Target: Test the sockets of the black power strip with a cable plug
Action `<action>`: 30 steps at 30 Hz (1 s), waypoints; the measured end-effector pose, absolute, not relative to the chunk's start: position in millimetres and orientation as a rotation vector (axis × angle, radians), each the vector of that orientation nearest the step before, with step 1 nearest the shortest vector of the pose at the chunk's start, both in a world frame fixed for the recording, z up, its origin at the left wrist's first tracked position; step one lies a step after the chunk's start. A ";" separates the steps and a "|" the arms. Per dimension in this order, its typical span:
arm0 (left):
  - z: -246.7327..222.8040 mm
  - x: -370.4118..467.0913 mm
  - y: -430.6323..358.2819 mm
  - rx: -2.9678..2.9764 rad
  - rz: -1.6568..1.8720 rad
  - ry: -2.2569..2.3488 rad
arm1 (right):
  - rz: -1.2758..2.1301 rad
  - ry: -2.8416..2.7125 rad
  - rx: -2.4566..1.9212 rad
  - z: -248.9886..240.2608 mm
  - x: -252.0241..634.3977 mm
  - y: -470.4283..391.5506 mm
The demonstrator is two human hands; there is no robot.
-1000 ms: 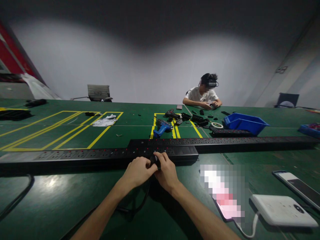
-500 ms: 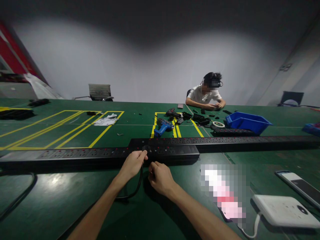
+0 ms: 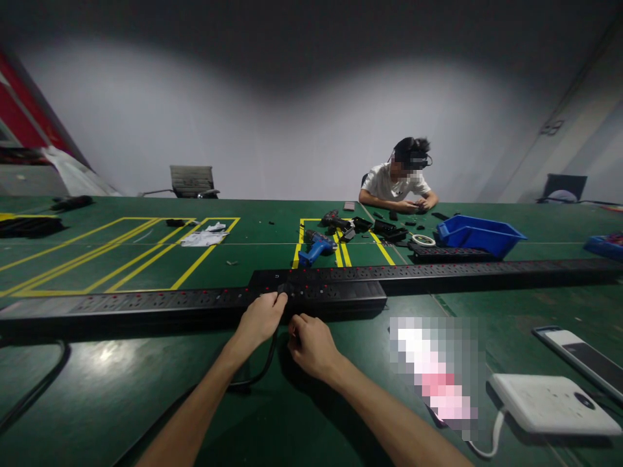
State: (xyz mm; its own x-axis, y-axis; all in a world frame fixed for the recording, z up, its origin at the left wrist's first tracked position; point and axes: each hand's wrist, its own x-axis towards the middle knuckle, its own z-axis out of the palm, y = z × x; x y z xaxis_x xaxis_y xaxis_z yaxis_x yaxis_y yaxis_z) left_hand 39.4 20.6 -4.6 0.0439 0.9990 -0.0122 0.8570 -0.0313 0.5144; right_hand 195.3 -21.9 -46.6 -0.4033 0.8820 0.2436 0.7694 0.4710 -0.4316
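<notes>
My left hand [image 3: 261, 315] is closed around a black plug [image 3: 283, 289] at the sockets of the near long black power strip [image 3: 357, 295]. Whether the plug sits fully in a socket is hidden by my fingers. A black cord [image 3: 264, 375] runs down from the plug and bends back under my left forearm. My right hand [image 3: 311, 345] rests curled beside the strip's front edge, fingers folded in. What its fingers may hold, if anything, cannot be made out. Just behind lies a second long power strip [image 3: 457, 275], reaching off to the right.
A blue power drill [image 3: 316, 248], black parts and a blue bin [image 3: 479, 237] lie beyond the strips. One person [image 3: 396, 178] sits across the green table. A blurred-out pink item, a white power bank [image 3: 549, 402] and a phone [image 3: 584, 353] are at right.
The view has shifted very slightly. My left hand stays on the plug and my right hand keeps its place, with no clear movement of the strips.
</notes>
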 end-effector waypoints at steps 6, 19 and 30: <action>11.7 51.9 12.8 2.055 0.194 2.105 | 0.337 -2.305 -1.386 -47.4 194.9 -21.0; 21.4 60.6 44.3 2.090 0.079 2.019 | 0.295 -2.301 -1.391 -51.2 194.2 -20.5; 20.7 76.4 36.3 2.164 0.054 2.106 | 0.241 -2.324 -1.354 -53.5 195.6 -20.7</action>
State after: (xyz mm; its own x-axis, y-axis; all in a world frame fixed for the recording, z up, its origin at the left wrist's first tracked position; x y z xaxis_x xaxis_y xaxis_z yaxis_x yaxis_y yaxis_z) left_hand 76.4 36.3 20.7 0.0306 0.9978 -0.0588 0.9935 -0.0239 0.1116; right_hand 195.6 -20.7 -53.5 -0.4253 0.8599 0.2821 0.7839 0.5059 -0.3601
